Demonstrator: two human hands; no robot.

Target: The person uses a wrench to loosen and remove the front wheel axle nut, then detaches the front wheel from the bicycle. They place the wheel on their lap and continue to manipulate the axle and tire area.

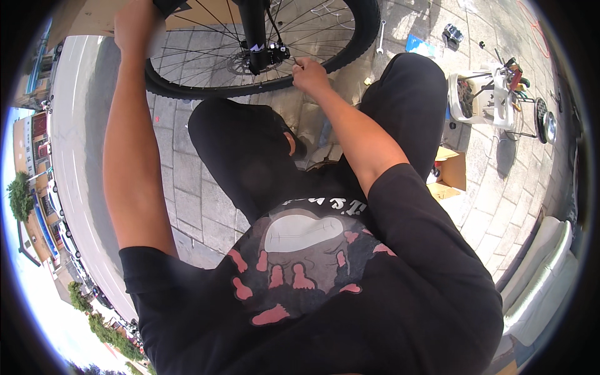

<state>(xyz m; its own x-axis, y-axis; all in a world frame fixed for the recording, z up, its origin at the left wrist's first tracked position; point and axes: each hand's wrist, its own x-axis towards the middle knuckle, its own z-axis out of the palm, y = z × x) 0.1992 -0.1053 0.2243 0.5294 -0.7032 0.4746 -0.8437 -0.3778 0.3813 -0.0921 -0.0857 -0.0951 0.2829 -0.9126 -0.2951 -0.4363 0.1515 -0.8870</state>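
Note:
My left hand [134, 28] is raised at the upper left, its fingers wrapped around something black at the frame's top, partly cut off, beside brown cardboard [87, 19]. A bicycle wheel with a black tire [340, 56] stands in front of me, with a black fork [253, 31] and a hub with a brake disc and caliper [275, 53]. My right hand [309, 76] is closed just right of the hub, fingertips pinched on something small and thin that I cannot make out clearly.
A wrench [381, 37], blue card [420, 45] and black part [452, 34] lie on the paving. Right are a white tool container [503, 103], an open cardboard box [451, 187] and a pale seat-like object [544, 275]. My bent knees are below the wheel; a road runs left.

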